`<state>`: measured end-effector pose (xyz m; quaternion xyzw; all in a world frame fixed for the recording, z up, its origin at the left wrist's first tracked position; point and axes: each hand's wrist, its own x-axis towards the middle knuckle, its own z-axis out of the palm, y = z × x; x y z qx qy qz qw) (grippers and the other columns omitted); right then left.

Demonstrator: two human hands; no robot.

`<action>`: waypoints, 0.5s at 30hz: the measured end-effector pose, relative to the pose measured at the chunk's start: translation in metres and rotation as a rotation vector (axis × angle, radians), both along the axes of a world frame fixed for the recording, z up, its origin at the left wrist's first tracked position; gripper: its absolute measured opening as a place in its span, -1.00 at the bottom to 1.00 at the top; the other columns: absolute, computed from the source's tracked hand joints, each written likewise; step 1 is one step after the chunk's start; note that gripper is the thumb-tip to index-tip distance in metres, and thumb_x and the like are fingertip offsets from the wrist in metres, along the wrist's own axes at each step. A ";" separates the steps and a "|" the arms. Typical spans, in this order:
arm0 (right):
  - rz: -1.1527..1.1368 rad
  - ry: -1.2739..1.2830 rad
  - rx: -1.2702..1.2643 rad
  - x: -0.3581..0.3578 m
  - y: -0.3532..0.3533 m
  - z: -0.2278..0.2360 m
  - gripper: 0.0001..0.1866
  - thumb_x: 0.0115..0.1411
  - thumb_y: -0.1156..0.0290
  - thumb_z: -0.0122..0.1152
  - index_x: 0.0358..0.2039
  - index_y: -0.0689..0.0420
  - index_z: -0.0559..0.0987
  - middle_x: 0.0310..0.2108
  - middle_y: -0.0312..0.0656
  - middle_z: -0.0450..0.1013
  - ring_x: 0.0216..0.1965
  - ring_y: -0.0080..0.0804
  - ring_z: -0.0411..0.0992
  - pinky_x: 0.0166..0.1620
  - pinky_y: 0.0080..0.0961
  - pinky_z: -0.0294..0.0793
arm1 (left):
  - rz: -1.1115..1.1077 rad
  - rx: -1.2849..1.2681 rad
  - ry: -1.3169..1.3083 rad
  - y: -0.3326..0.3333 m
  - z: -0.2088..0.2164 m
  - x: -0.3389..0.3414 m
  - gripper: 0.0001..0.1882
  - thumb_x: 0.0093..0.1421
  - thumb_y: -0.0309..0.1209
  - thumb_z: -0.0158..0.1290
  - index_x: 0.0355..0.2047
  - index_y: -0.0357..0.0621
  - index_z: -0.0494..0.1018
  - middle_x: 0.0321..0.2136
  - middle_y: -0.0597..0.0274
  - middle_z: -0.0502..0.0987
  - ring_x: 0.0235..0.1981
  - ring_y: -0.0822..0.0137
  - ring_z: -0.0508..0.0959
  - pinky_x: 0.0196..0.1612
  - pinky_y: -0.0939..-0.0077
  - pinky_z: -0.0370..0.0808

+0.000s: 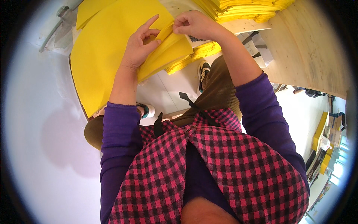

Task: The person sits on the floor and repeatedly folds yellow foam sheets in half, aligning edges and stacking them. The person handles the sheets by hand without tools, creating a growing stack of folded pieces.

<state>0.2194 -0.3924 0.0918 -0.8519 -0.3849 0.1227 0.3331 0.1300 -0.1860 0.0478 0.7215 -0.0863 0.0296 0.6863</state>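
My right hand (192,25) is closed in a pinch at the raised edge of a yellow fabric-like sheet (169,48). Part of that sheet stands up in a fold and slopes down toward my knees. Beside the fold, my left hand (138,47) has its index finger stretched out and its thumb apart, the thumb tip touching the folded edge. Beneath my left hand a broad, flat yellow sheet (100,56) covers the work surface. What lies under the folded part is hidden.
A thick stack of yellow sheets (242,10) rests on a wooden shelf at the far side. More folded yellow pieces (197,56) hang or lie below it. A wooden panel (305,48) rises on the right, and a white wall (41,123) is on the left.
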 end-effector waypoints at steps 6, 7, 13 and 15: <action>-0.010 -0.022 -0.030 0.002 0.008 0.006 -0.81 0.09 0.35 0.22 -0.35 0.20 0.57 -0.46 -0.28 0.51 -0.40 -0.54 0.41 -0.25 -0.56 0.41 | -0.017 -0.047 -0.013 -0.001 0.001 -0.001 -0.29 0.01 -0.60 0.05 0.23 -0.01 0.24 -0.27 0.24 0.52 -0.25 0.46 0.46 -0.08 0.65 0.37; -0.006 -0.024 -0.022 0.003 0.010 0.006 -0.81 0.09 0.35 0.22 -0.35 0.20 0.57 -0.47 -0.28 0.51 -0.40 -0.54 0.41 -0.25 -0.56 0.41 | -0.021 -0.067 -0.003 0.000 0.000 -0.001 -0.28 0.00 -0.60 0.07 0.24 0.00 0.24 -0.27 0.24 0.51 -0.25 0.46 0.46 -0.08 0.64 0.37; 0.031 -0.075 0.001 0.013 0.021 0.007 -0.73 0.02 0.24 0.25 -0.40 0.20 0.59 -0.51 -0.17 0.51 -0.49 -0.38 0.44 -0.39 -0.44 0.43 | -0.011 -0.039 -0.010 0.002 -0.001 -0.001 -0.21 -0.04 -0.56 0.18 0.25 0.02 0.22 -0.25 0.24 0.50 -0.23 0.45 0.44 -0.05 0.59 0.36; 0.031 -0.106 -0.022 0.015 0.025 0.009 -0.73 0.02 0.24 0.25 -0.40 0.20 0.59 -0.51 -0.16 0.51 -0.49 -0.37 0.45 -0.38 -0.43 0.44 | -0.013 -0.002 -0.018 0.003 -0.001 -0.002 -0.17 -0.06 -0.55 0.22 0.26 0.02 0.20 -0.25 0.24 0.49 -0.22 0.44 0.43 -0.04 0.58 0.35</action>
